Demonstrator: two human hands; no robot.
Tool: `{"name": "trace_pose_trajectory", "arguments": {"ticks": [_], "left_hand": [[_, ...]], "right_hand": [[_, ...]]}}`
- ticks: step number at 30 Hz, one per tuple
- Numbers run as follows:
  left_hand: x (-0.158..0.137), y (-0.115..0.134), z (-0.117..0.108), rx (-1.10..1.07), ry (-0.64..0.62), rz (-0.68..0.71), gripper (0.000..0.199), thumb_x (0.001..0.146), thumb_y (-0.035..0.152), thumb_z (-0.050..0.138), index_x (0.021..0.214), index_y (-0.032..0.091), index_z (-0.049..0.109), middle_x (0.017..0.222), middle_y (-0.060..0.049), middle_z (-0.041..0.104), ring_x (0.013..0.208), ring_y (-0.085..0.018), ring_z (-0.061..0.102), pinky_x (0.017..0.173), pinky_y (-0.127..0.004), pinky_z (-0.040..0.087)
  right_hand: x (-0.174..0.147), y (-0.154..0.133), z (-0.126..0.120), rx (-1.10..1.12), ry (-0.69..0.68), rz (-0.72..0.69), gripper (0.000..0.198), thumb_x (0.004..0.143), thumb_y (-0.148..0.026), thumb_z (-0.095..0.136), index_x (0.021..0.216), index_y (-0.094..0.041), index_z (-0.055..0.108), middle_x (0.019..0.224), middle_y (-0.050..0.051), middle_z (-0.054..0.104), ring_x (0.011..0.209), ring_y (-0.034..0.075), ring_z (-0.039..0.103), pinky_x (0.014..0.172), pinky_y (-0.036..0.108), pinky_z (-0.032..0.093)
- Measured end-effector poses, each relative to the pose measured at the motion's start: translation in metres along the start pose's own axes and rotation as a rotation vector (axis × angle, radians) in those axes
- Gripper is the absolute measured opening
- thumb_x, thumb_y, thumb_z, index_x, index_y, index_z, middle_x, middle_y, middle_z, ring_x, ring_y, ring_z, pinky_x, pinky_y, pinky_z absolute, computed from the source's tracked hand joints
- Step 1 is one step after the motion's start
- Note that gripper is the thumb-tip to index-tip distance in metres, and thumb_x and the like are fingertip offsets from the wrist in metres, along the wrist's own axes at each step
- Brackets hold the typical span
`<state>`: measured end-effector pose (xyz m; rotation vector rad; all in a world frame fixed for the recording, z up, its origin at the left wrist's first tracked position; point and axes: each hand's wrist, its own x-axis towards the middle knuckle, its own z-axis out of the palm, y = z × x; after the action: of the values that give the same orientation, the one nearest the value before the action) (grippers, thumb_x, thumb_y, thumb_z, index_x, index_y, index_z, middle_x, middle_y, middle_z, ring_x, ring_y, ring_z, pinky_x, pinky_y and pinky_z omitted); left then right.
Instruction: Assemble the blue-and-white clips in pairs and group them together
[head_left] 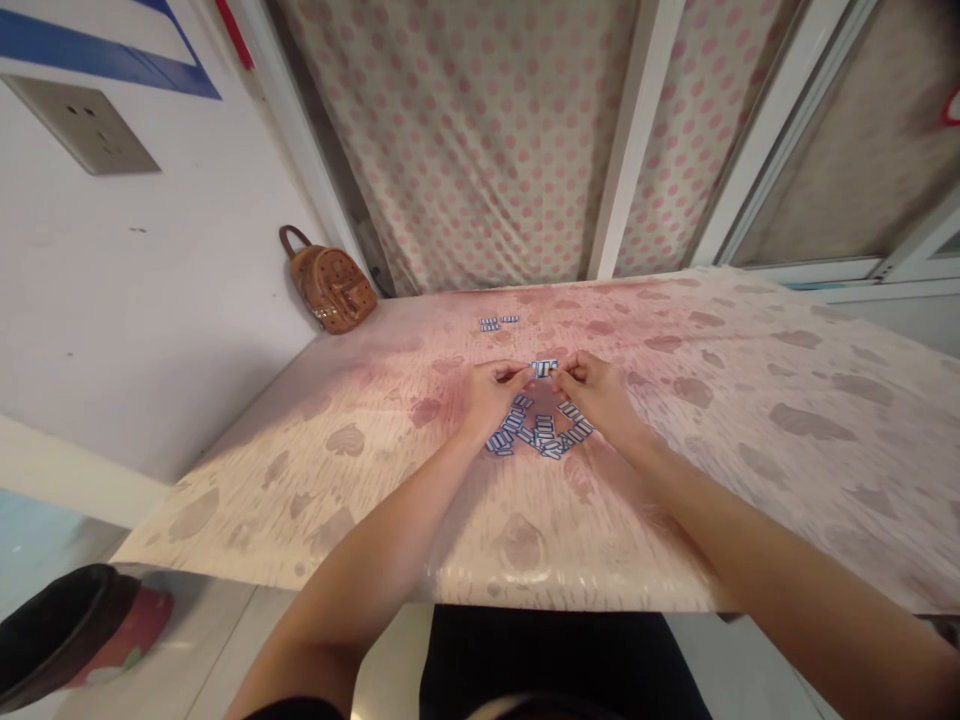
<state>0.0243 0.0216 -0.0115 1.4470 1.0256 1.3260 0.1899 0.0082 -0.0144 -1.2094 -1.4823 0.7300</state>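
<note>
Between my two hands, just above the table, is a small blue-and-white striped piece (pixel 544 369), flat like a card or tile. My left hand (pixel 495 392) pinches its left end with thumb and fingertips. At its right end, my right hand (pixel 596 388) closes thumb and fingers the same way. Below and between the hands lies a loose pile of similar striped pieces (pixel 546 432), some overlapping at angles. Beyond the hands, a small group of striped pieces (pixel 490 324) lies flat in short rows. Their printed detail is too small to read.
A patterned pink-and-cream cloth covers the table (pixel 337 500). At its back left corner, a small brown backpack-shaped bag (pixel 334 285) leans by the wall. A dotted curtain (pixel 480 150) hangs behind the table. On the floor at left stands a dark-rimmed bin (pixel 112 640).
</note>
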Motion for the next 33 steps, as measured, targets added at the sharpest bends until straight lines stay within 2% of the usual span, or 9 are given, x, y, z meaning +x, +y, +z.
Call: {"name": "trace_pose_trajectory", "arguments": {"ticks": [2,4,6,9,13,17,28,33], "left_hand": [[0.000,0.001,0.000,0.000,0.009,-0.006,0.010,0.080,0.024,0.072,0.080,0.016,0.077,0.075,-0.006,0.075,0.067,-0.016,0.069,0.065,-0.026,0.052],[0.000,0.003,-0.001,-0.004,0.019,-0.020,0.009,0.080,0.023,0.071,0.079,0.016,0.077,0.073,-0.005,0.075,0.067,-0.016,0.069,0.065,-0.025,0.052],[0.000,0.005,-0.001,-0.018,0.014,-0.042,0.009,0.080,0.023,0.071,0.078,0.015,0.076,0.072,-0.005,0.075,0.067,-0.016,0.069,0.066,-0.026,0.052],[-0.001,0.009,-0.002,-0.049,-0.018,-0.072,0.010,0.080,0.024,0.071,0.079,0.015,0.076,0.072,-0.005,0.074,0.066,-0.015,0.068,0.067,-0.026,0.053],[-0.002,0.012,-0.003,-0.079,-0.040,-0.086,0.010,0.078,0.024,0.072,0.077,0.015,0.076,0.071,-0.004,0.074,0.065,-0.014,0.067,0.067,-0.026,0.053],[-0.002,0.014,-0.004,-0.085,-0.071,-0.098,0.009,0.078,0.023,0.072,0.078,0.015,0.076,0.070,-0.003,0.073,0.064,-0.014,0.066,0.066,-0.025,0.052],[-0.001,0.012,-0.006,-0.071,-0.070,-0.083,0.011,0.074,0.024,0.073,0.079,0.015,0.077,0.072,-0.003,0.073,0.065,-0.013,0.064,0.063,-0.024,0.049],[-0.003,0.011,-0.006,-0.123,-0.068,-0.099,0.013,0.072,0.025,0.073,0.079,0.015,0.077,0.073,-0.003,0.073,0.066,-0.013,0.064,0.065,-0.024,0.048]], "right_hand": [[0.000,0.000,-0.001,-0.072,0.021,-0.035,0.013,0.083,-0.034,0.058,0.078,-0.023,0.053,0.066,0.000,0.062,0.059,0.016,0.057,0.059,0.030,0.046],[-0.001,-0.002,-0.004,-0.197,0.066,-0.129,0.014,0.083,-0.034,0.061,0.089,-0.022,0.057,0.078,0.003,0.064,0.070,0.019,0.060,0.066,0.032,0.049],[-0.002,-0.005,-0.007,-0.347,0.073,-0.265,0.031,0.083,-0.034,0.065,0.111,-0.022,0.060,0.097,0.007,0.065,0.086,0.023,0.062,0.078,0.037,0.051],[-0.003,-0.011,-0.011,-0.525,-0.022,-0.429,0.049,0.087,-0.030,0.065,0.135,-0.027,0.055,0.116,0.010,0.060,0.105,0.028,0.059,0.091,0.043,0.049],[-0.005,-0.015,-0.011,-0.644,-0.100,-0.520,0.042,0.091,-0.024,0.060,0.132,-0.030,0.062,0.115,0.010,0.063,0.109,0.031,0.057,0.093,0.047,0.047],[-0.003,-0.015,-0.010,-0.652,-0.131,-0.550,0.037,0.093,-0.021,0.056,0.128,-0.027,0.066,0.113,0.010,0.068,0.106,0.031,0.059,0.093,0.047,0.046],[-0.005,-0.017,-0.010,-0.588,-0.135,-0.538,0.035,0.094,-0.020,0.053,0.126,-0.024,0.067,0.113,0.010,0.070,0.106,0.029,0.063,0.093,0.046,0.049],[-0.004,-0.016,-0.009,-0.578,-0.133,-0.547,0.037,0.094,-0.021,0.054,0.129,-0.028,0.067,0.111,0.009,0.069,0.102,0.028,0.064,0.091,0.045,0.052]]}}
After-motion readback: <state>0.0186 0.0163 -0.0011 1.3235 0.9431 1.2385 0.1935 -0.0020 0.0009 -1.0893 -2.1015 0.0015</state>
